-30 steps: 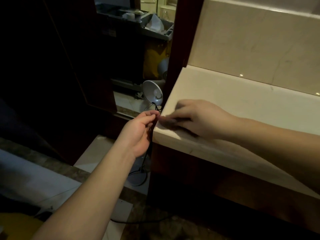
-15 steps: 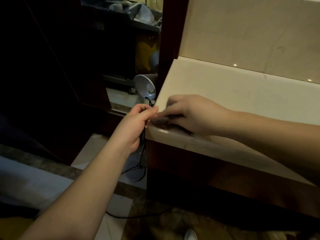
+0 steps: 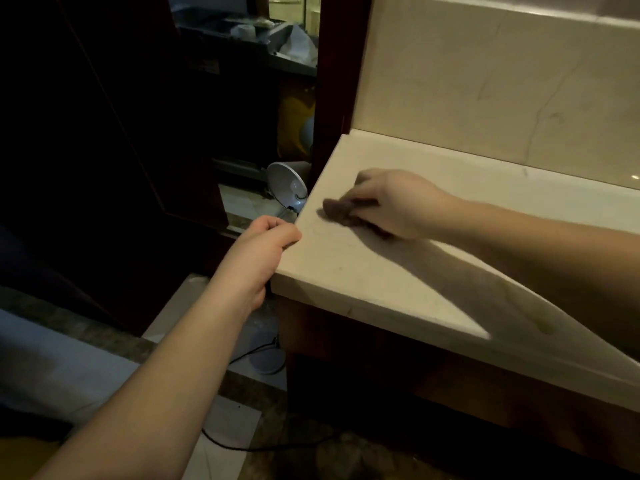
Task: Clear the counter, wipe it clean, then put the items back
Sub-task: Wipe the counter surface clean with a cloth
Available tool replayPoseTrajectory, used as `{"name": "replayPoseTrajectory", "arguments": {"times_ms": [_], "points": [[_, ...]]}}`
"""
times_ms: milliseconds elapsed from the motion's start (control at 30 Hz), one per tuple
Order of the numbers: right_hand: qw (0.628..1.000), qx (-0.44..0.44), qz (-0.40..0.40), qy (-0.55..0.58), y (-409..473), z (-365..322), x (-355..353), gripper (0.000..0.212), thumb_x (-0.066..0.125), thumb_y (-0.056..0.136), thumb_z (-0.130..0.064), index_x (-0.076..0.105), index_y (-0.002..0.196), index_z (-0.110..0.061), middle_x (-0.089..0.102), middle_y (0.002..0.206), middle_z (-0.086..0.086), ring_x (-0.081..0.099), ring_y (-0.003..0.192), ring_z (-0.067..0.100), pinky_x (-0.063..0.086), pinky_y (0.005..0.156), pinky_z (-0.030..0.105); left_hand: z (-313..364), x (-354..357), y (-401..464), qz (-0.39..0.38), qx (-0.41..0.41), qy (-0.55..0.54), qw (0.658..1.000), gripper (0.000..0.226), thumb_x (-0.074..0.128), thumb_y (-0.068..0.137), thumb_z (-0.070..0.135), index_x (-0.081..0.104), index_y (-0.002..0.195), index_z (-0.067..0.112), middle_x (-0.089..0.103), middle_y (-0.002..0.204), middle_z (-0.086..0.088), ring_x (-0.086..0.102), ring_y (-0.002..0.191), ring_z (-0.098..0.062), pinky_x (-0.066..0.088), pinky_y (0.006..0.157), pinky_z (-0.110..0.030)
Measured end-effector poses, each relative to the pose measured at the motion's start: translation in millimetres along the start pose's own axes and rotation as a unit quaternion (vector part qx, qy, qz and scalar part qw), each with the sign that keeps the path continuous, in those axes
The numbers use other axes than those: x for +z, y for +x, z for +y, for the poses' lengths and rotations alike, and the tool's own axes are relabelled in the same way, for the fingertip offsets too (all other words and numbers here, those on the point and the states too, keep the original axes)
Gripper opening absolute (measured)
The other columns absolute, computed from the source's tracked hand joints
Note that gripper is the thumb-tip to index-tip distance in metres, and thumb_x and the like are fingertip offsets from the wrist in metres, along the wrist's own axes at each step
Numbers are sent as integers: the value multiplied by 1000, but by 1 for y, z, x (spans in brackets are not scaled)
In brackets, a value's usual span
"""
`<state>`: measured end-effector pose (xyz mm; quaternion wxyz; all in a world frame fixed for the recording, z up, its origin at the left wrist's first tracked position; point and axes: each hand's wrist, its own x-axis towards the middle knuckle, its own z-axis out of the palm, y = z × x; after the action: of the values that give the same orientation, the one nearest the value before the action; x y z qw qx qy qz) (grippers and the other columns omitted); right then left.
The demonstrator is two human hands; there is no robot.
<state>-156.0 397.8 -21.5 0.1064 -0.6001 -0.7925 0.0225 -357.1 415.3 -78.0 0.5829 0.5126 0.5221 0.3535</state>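
Note:
A pale stone counter (image 3: 363, 271) fills the right half of the view. My right hand (image 3: 394, 202) holds a dark brown cloth (image 3: 341, 211) and presses it on the counter near the left edge. My left hand (image 3: 259, 251) is curled at the counter's left edge, round the thin black stem of a desk lamp. The lamp's white round head (image 3: 287, 188) shows just beyond that hand. Its round base (image 3: 266, 358) stands on the floor below.
A pale stone backsplash (image 3: 485, 91) rises behind the counter. Left of it stands a dark wooden post (image 3: 341, 64), with dark shelves holding trays and a yellow item behind. A black cord (image 3: 263, 445) trails over the floor tiles.
My right hand has slid the cloth from the counter's front left corner farther back along the left edge. My left hand has stayed at the edge on the lamp stem.

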Motion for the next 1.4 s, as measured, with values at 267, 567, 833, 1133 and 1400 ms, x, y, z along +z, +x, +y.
{"name": "replayPoseTrajectory", "arguments": {"times_ms": [267, 567, 833, 1133, 1400], "points": [[990, -128, -51, 40, -71, -24, -5, 24, 57, 91, -37, 70, 110, -32, 56, 86, -9, 56, 77, 10, 38, 62, 21, -5, 12, -2, 68, 46, 63, 995, 17, 58, 85, 26, 57, 97, 14, 54, 85, 1, 48, 80, -16, 36, 69, -37], [998, 25, 43, -47, 49, 32, 8, 24, 53, 93, -27, 70, 108, -18, 58, 100, 5, 57, 96, 27, 33, 68, 31, -2, 12, -2, 75, 53, 115, 989, 24, 65, 87, 40, 58, 94, 18, 56, 82, 5, 51, 75, -12, 36, 61, -32], [988, -156, -17, -5, -44, -7, -5, 28, 45, 90, -45, 66, 99, -29, 56, 88, -6, 58, 79, 17, 49, 52, 34, -3, 9, 1, 73, 62, 118, 988, 23, 65, 88, 39, 58, 94, 18, 55, 80, 6, 50, 73, -9, 32, 58, -29], [999, 28, 16, -30, 56, 60, 1, 22, 57, 91, -30, 69, 106, -19, 57, 101, 1, 57, 97, 23, 35, 72, 28, -4, 9, 0, 73, 65, 121, 988, 23, 66, 88, 38, 59, 92, 17, 60, 82, 1, 55, 74, -13, 38, 60, -31], [998, -55, -14, -6, 2, 38, -5, 20, 57, 92, -34, 68, 104, -22, 57, 97, -3, 51, 82, 12, 36, 68, 28, -4, 9, 1, 75, 60, 121, 988, 23, 66, 87, 40, 59, 93, 19, 61, 88, -1, 57, 82, -17, 42, 66, -34]]}}
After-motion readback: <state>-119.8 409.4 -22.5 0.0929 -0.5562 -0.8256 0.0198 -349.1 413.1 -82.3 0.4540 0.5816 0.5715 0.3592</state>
